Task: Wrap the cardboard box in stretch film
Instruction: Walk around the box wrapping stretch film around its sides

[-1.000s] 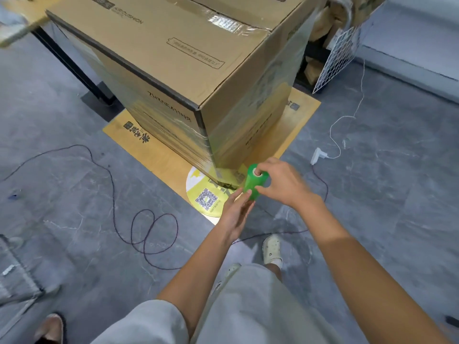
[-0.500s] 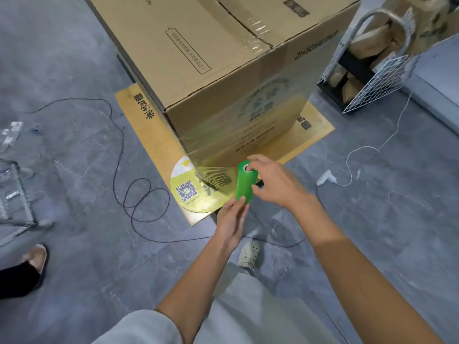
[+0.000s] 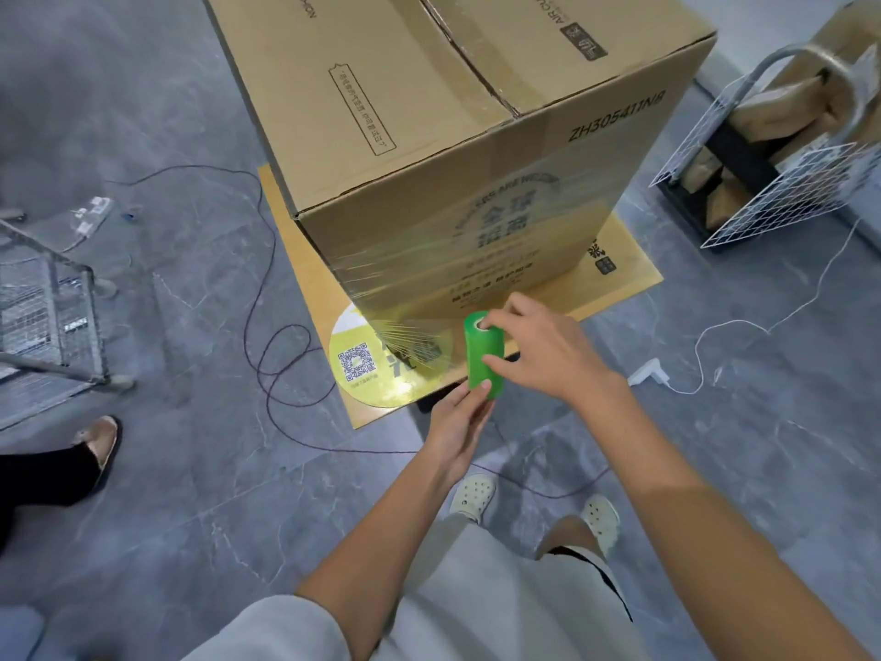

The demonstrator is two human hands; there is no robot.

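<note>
Green roll (image 3: 476,345) held just off the box (image 3: 381,112) corner.

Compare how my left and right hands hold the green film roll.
The left hand holds the green film roll at its bottom end; the right hand holds its top end. The right hand has a fingertip at the core opening; the left hand's fingers lie against the lower side. Both grip the same roll.
</note>
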